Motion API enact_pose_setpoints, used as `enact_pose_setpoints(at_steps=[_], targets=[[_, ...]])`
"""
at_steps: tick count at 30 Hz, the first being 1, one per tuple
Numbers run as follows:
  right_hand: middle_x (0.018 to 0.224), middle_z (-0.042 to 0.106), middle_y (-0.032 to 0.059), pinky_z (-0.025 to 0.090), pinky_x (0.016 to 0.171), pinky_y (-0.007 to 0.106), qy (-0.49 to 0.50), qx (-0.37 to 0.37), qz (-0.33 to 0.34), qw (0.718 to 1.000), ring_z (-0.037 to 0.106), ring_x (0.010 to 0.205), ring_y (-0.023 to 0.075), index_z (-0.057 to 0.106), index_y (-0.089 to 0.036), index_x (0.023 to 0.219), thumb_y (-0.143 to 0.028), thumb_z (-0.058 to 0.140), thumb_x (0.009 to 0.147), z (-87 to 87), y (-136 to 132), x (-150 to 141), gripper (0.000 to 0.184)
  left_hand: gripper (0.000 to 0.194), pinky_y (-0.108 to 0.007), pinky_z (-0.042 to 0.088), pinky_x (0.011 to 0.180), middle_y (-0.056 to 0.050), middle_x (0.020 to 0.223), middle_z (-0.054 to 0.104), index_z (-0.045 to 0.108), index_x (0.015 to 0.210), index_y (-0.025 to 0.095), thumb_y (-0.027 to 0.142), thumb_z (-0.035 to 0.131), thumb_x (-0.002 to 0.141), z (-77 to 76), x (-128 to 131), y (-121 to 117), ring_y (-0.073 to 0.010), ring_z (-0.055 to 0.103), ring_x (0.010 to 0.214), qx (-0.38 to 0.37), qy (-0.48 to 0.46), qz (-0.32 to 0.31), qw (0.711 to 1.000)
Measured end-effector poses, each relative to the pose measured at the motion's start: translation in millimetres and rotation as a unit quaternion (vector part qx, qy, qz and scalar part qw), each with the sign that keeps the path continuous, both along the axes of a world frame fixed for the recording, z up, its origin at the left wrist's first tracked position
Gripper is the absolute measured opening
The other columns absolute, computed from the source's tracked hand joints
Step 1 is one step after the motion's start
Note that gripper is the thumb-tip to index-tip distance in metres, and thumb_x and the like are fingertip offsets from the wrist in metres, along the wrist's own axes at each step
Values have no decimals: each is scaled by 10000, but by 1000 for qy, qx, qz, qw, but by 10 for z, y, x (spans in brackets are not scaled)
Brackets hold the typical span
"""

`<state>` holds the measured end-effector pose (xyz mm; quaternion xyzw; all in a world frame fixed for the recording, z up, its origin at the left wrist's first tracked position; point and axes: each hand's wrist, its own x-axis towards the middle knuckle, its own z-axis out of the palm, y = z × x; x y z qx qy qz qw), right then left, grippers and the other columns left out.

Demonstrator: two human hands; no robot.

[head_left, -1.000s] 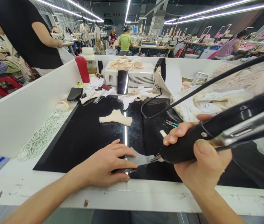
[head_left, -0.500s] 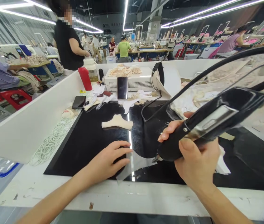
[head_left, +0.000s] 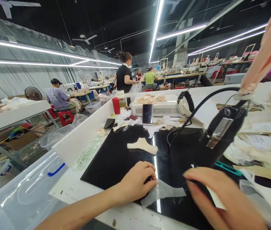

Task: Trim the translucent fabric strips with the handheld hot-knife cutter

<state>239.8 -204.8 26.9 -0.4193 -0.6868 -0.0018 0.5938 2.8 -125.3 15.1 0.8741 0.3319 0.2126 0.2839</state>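
My left hand (head_left: 139, 180) rests on the black board (head_left: 118, 163), its fingers curled and the thumb closed against the fingertips at the upper edge of a thin translucent piece of material (head_left: 167, 193). That piece lies flat with a curved top edge. My right hand (head_left: 224, 195), blurred, is at the lower right with thumb and fingers apart and nothing between them. Beyond it hangs a black corded hand tool (head_left: 218, 131) with a metal plate, suspended from a pink cloth strip (head_left: 261, 54). A cream foam piece (head_left: 143, 146) lies farther back.
A phone (head_left: 147, 114) leans on a white vented box (head_left: 166, 110) at the back. A red cup (head_left: 116, 105), scraps and tangled pale cord (head_left: 89, 152) line the left wall. Teal-handled scissors or a cutter (head_left: 228, 168) and fabric pieces (head_left: 260, 140) are on the right.
My right hand has let go of the black corded tool, which now hangs from the pink strip. The left fingers have drawn together at the translucent piece. The view has swung left and up.
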Motion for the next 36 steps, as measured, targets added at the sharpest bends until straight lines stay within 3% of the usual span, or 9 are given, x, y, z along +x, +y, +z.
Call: enact_pose_setpoints(at_steps=[2, 5, 9, 12, 17, 23, 29, 36], targets=[[1093, 784, 53, 605, 830, 385, -160, 2, 8, 987, 753, 958, 242, 688, -267, 1262, -305, 661, 952, -48, 81, -101, 313, 35, -364, 453, 1031, -64, 1205, 686, 662, 916, 209, 191, 652, 945, 15, -14, -3, -239, 611, 1148, -6, -2, -5, 1000], [1156, 774, 55, 619, 846, 395, -206, -55, 3, 977, 756, 1019, 238, 578, -271, 1348, -321, 562, 1023, -127, 206, -264, 329, 51, -334, 472, 880, -36, 1018, 706, 648, 966, 216, 237, 602, 972, 71, -69, -6, -214, 635, 957, -29, -4, 4, 1000], [950, 741, -1, 606, 746, 320, -154, -233, 57, 959, 728, 838, 183, 603, -272, 1080, -360, 485, 1055, -113, 247, -362, 150, 102, -271, 432, 705, 18, 840, 670, 625, 942, 217, 297, 576, 981, 160, -151, 12, -153, 593, 751, -82, -33, 28, 996], [781, 641, -38, 548, 637, 255, -109, -295, 75, 946, 629, 685, 146, 555, -258, 879, -351, 486, 1044, -21, 281, -370, 202, 106, -246, 427, 671, 21, 819, 669, 603, 917, 207, 301, 584, 960, 162, -168, 90, -138, 594, 735, -122, -75, 46, 989], [782, 681, -14, 542, 655, 265, -103, -273, 55, 955, 646, 700, 162, 636, -239, 849, -288, 538, 995, 61, 559, -412, 182, 158, -232, 467, 643, 17, 813, 652, 562, 1031, 197, 277, 605, 902, 83, -127, 414, -132, 638, 695, -155, -144, 92, 973], [933, 749, 38, 557, 734, 316, -144, -237, -40, 960, 707, 830, 198, 720, -228, 960, -319, 526, 1025, 73, 1096, -547, 224, 222, -243, 469, 656, 6, 878, 634, 567, 1079, 195, 280, 642, 888, 127, -101, 981, -129, 608, 707, -86, -179, 152, 968], [1083, 722, 54, 596, 863, 401, -271, -236, -140, 923, 703, 970, 200, 695, -169, 1097, -330, 639, 1012, -11, 1422, -631, 190, 209, -295, 483, 772, 1, 905, 666, 615, 1109, 212, 269, 625, 907, 68, -102, 1368, -171, 622, 804, -5, -137, 149, 979], [1239, 687, 85, 606, 891, 426, -368, -239, -196, 877, 698, 1033, 214, 657, -182, 1237, -359, 649, 1008, -128, 1444, -635, 290, 235, -313, 495, 835, -3, 938, 693, 632, 1166, 235, 211, 603, 933, -42, -14, 1414, -200, 658, 864, 46, -56, 119, 990]])
